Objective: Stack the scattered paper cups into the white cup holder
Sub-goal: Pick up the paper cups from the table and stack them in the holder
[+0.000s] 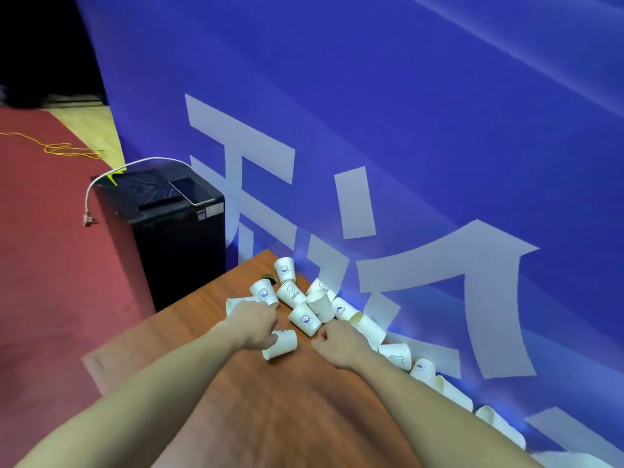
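Several white paper cups with blue logos lie scattered on the brown wooden table (270, 417), most of them in a heap (305, 300) near its far corner. More cups (452, 391) trail along the blue wall to the right. My left hand (253, 327) is curled over a cup lying on its side (283, 344), with the thumb on the cup's wall. Another cup (236, 304) lies just behind that hand. My right hand (337, 344) is a fist on the table beside the heap and holds nothing. I cannot see the white cup holder clearly.
A blue banner wall (405, 163) with large white characters runs along the table's far and right side. A black box-shaped machine (175, 231) with a white cable stands on the red carpet left of the table. Something white (567, 461) shows at the bottom right edge.
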Available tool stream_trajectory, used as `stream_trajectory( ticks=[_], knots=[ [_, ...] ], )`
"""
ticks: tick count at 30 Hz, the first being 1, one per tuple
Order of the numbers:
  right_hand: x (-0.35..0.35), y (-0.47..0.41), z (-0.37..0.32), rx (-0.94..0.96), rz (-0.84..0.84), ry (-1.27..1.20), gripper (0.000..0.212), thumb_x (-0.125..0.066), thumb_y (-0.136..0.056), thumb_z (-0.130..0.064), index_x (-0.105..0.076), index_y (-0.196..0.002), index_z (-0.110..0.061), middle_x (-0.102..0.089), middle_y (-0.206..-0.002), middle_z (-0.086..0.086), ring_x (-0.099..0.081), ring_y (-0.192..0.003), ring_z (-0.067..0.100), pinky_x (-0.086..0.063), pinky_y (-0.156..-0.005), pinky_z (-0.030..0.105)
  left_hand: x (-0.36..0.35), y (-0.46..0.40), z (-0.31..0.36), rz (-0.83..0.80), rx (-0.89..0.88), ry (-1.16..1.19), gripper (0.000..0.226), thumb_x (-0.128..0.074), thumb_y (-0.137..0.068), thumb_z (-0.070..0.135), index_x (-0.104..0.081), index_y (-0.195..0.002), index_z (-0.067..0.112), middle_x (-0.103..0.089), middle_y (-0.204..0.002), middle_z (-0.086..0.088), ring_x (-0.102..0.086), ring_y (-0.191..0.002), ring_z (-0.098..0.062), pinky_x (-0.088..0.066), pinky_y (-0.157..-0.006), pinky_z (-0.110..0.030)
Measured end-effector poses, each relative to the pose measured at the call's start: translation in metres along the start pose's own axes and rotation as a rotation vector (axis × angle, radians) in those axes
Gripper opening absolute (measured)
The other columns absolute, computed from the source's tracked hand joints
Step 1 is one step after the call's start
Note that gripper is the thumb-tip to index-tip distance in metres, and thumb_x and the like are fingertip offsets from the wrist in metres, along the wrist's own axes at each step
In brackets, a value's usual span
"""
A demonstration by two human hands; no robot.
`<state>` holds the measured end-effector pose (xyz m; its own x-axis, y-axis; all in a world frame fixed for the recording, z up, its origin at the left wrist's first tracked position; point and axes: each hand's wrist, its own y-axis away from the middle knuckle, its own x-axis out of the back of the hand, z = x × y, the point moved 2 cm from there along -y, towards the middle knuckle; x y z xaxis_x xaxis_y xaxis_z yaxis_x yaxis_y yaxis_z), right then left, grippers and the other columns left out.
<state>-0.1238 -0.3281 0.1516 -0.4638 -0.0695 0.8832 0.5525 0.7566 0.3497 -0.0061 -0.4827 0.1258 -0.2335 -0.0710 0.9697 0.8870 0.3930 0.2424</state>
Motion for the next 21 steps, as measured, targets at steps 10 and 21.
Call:
stream_trajectory(
  ticks=[10,21],
  knots=[
    [-0.047,-0.085,-0.044,0.009,-0.026,0.1,0.022,-0.049,-0.083,-0.04,-0.047,-0.071,-0.023,-0.055,-0.08,-0.004,-0.058,-0.084,0.023,-0.042,-0.067,0.031,-0.051,-0.032,-0.084,0.004,0.2,0.067,0.029,-0.047,-0.089,0.039,-0.066,-0.102,0.021,-0.066,-0.102,-0.002,-0.064,-0.092,-0.025,-0.042,-0.068,-0.031],
    [-0.11,-0.159,-0.045,0.027,-0.086,0.283,0.043,-0.045,-0.093,-0.051,-0.062,-0.109,-0.015,-0.065,-0.109,0.005,-0.062,-0.103,0.026,-0.039,-0.073,0.032,-0.118,-0.088,-0.134,-0.004,0.523,0.261,0.04,-0.047,-0.091,0.054,-0.062,-0.108,0.022,-0.068,-0.104,0.0,-0.065,-0.096,-0.025,-0.043,-0.069,-0.031]
  ],
)
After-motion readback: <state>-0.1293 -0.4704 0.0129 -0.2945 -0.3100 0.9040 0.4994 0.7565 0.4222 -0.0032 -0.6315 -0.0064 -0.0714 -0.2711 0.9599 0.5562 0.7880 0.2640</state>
